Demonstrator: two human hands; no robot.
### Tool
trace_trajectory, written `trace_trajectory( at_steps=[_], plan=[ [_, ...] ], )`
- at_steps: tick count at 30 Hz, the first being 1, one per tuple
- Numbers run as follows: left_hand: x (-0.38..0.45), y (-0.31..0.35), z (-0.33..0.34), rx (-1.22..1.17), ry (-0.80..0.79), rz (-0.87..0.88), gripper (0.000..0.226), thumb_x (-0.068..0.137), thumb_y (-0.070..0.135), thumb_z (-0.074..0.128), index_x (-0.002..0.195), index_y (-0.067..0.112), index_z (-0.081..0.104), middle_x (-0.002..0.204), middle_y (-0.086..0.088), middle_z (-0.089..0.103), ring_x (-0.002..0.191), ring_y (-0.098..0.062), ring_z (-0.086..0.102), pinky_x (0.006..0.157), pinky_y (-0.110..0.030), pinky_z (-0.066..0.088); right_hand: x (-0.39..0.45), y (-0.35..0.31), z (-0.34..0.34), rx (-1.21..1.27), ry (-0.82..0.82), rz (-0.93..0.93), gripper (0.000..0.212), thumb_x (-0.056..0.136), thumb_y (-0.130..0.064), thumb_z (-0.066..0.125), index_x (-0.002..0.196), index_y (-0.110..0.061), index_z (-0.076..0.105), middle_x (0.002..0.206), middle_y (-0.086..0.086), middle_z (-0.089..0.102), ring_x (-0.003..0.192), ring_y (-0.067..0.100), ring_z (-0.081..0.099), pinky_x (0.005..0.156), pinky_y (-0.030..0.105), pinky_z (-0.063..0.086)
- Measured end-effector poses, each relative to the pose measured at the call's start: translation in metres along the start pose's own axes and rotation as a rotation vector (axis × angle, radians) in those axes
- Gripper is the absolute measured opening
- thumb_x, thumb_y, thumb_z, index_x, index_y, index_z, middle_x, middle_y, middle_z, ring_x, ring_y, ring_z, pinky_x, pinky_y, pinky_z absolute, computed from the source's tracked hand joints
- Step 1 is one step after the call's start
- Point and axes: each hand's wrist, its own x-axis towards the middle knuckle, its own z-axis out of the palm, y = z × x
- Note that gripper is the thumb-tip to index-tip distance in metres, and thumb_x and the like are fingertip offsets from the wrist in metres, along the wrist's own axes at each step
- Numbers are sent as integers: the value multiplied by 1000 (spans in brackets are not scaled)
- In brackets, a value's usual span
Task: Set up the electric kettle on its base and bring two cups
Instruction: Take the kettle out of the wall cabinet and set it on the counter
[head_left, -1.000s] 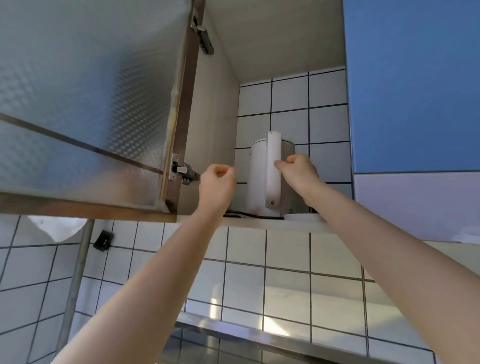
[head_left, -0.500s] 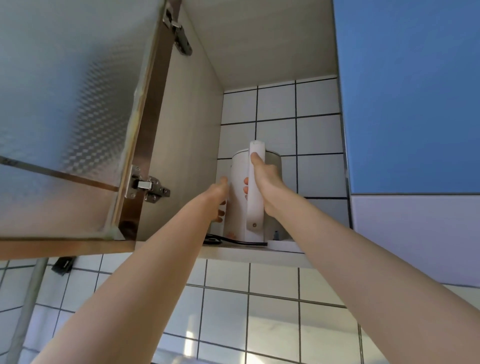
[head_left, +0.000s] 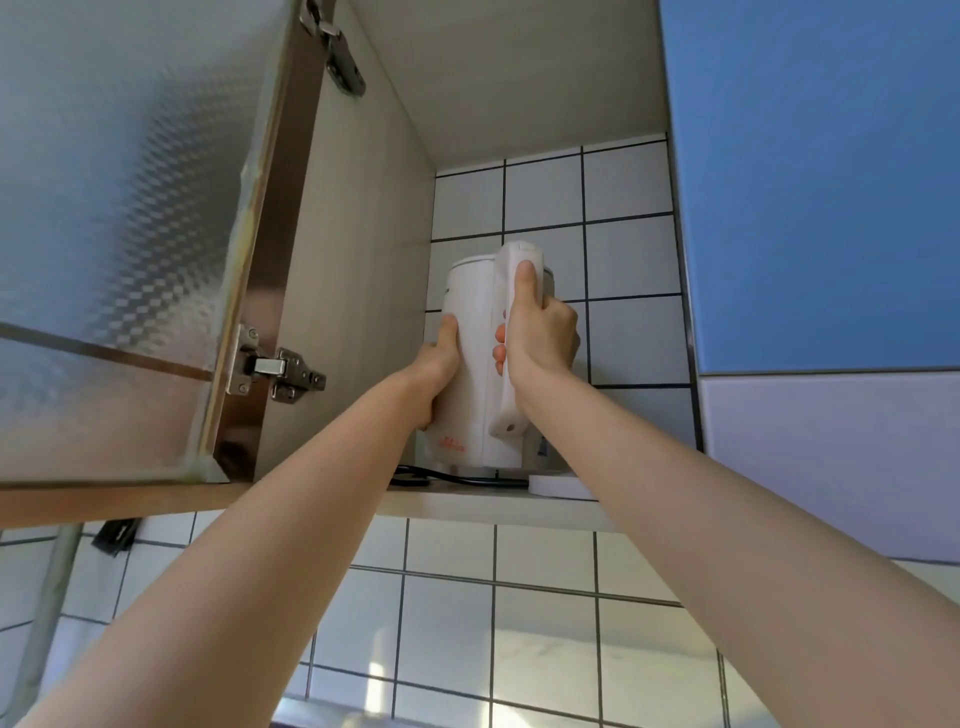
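— Lifting stage, is it? Where does the kettle stand?

— Retrieval stage, as I judge it. The kettle (head_left: 475, 364) stands upright on the cabinet shelf (head_left: 483, 506), above head height, behind the open frosted door (head_left: 130, 234). My right hand (head_left: 540, 332) is wrapped closed around the kettle handle (head_left: 511, 343), thumb laid up along its back. My left hand (head_left: 439, 369) lies flat and partly open against the kettle's left wall, steadying it, not gripping.

— And the base?

— A flat white disc (head_left: 558, 486) lies on the same shelf, just right of the kettle's foot; I take it for the base, though I cannot confirm that. A black cord (head_left: 441, 475) runs along the shelf under the kettle's front edge.

— Next move?

— Raise the kettle clear of the shelf lip and draw it out and down to the counter, watching that the cord does not drag. The base must follow. No cups are in view.
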Motion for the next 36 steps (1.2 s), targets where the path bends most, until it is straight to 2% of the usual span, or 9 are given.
trace_trajectory(
  at_steps=[3,6,9,11,15,18,25,31,36],
  plan=[
    [14,7,-5,-34,47,140,111,50,92,25,143,31,36,136,-4,56,117,-29,56,104,-52,41,-2,-14,-3,22,-24,-77,61,69,-77,35,63,-21,57,64,7,63,63,29,62,70,53,59],
    [1,25,-10,-37,84,239,109,55,88,23,144,27,35,131,-7,59,112,-29,59,101,-52,44,-6,-31,-5,64,-46,-123,57,78,-70,42,61,-18,55,55,3,59,53,23,58,58,43,57],
    [-9,41,-22,-17,97,302,114,49,93,23,141,27,37,125,-8,62,107,-30,62,97,-53,46,-10,-50,-6,153,-79,-144,53,88,-60,48,61,-15,55,48,2,53,40,16,50,46,29,44],
    [-27,49,-31,12,90,352,108,56,93,23,139,26,39,121,-6,64,104,-28,64,94,-51,49,-15,-63,-8,184,-95,-149,53,88,-60,48,63,-13,55,48,1,53,38,13,48,43,25,42],
    [-76,57,-45,27,86,466,66,92,70,16,121,25,54,110,-4,68,98,-23,66,84,-39,52,-36,-84,-13,215,-124,-115,54,88,-61,48,68,-11,55,50,0,51,35,11,46,39,20,39],
    [-98,56,-56,25,79,492,60,95,67,15,106,29,60,103,-3,70,93,-22,67,78,-35,51,-56,-97,-20,263,-164,-90,53,88,-60,49,67,-11,54,49,0,49,36,12,43,39,21,38],
    [-159,53,-73,52,84,537,72,88,76,19,115,27,64,107,-5,72,99,-26,68,94,-49,51,-103,-120,-57,375,-218,-15,50,88,-56,52,68,-10,54,49,2,46,35,14,36,37,18,33],
    [-205,42,-80,41,75,537,75,85,79,23,120,26,64,102,-2,74,91,-21,71,90,-45,54,-141,-123,-96,433,-288,25,52,90,-56,49,64,-12,55,51,3,47,37,13,36,40,22,31],
    [-252,13,-72,4,86,459,75,76,85,30,114,34,69,102,3,76,98,-21,70,95,-50,51,-176,-112,-128,444,-329,65,55,91,-58,45,61,-13,54,49,1,47,37,12,36,40,21,30]
  ],
)
